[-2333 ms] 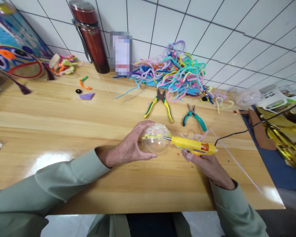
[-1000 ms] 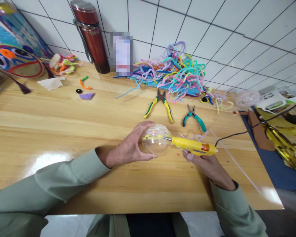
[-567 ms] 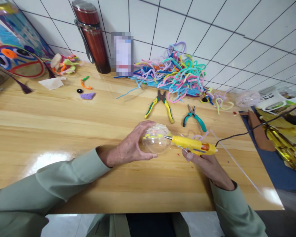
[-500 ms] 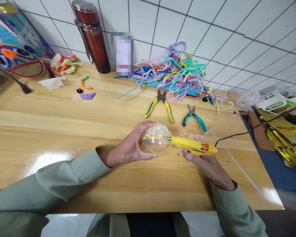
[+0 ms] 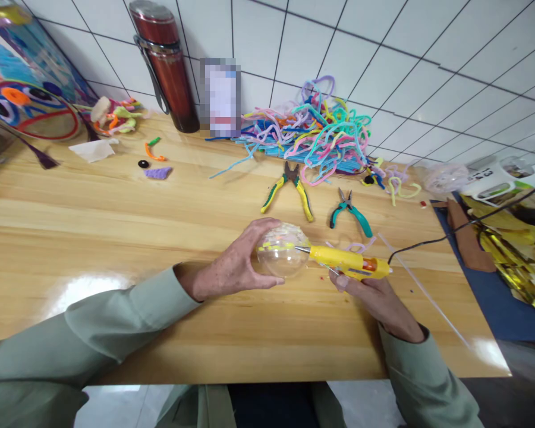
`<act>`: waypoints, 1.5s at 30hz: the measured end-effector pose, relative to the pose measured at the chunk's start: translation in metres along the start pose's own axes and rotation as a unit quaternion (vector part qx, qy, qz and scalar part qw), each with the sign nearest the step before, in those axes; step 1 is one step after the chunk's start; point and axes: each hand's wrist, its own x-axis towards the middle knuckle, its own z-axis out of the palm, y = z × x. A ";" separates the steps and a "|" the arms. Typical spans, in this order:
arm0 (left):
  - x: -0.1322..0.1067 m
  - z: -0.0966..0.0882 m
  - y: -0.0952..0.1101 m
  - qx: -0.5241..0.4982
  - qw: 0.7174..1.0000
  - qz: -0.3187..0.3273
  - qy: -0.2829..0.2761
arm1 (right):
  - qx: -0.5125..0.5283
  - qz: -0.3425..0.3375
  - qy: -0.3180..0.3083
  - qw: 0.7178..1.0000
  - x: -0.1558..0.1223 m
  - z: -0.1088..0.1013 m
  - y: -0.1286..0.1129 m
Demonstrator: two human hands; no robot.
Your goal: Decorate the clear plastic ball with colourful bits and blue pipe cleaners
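My left hand [image 5: 232,264] is wrapped round a clear plastic ball [image 5: 282,257] with small coloured bits inside, held just above the wooden table [image 5: 116,220]. My right hand [image 5: 377,297] grips a yellow glue gun [image 5: 348,263] from below. The gun's metal nozzle touches the ball's right side. A black cord [image 5: 432,241] runs from the gun's back end off to the right.
Yellow-handled pliers [image 5: 289,189] and smaller teal-handled pliers [image 5: 350,209] lie beyond my hands. A heap of coloured pipe cleaners [image 5: 312,131] sits by the tiled wall. A red flask [image 5: 164,65] stands at the back. A thin clear stick [image 5: 423,291] lies at right.
My hands, the ball and the glue gun have stayed almost still. A white scrap of tissue that lay at the table's left edge now lies at the back left.
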 end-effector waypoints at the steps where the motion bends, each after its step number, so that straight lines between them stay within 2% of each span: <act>1: 0.000 0.000 0.000 -0.002 1.000 0.001 0.002 | 0.004 0.000 0.005 1.000 0.000 0.000 0.000; 23: -0.001 0.001 0.002 -0.029 0.999 -0.024 0.007 | 0.018 -0.010 0.001 1.000 0.002 0.001 0.004; 28: 0.000 0.000 0.003 -0.022 0.999 -0.028 0.004 | -0.009 -0.017 0.001 1.000 0.002 0.001 0.007; 45: -0.004 0.001 0.002 -0.011 0.999 -0.037 0.003 | -0.007 -0.027 -0.010 1.000 0.004 0.000 0.011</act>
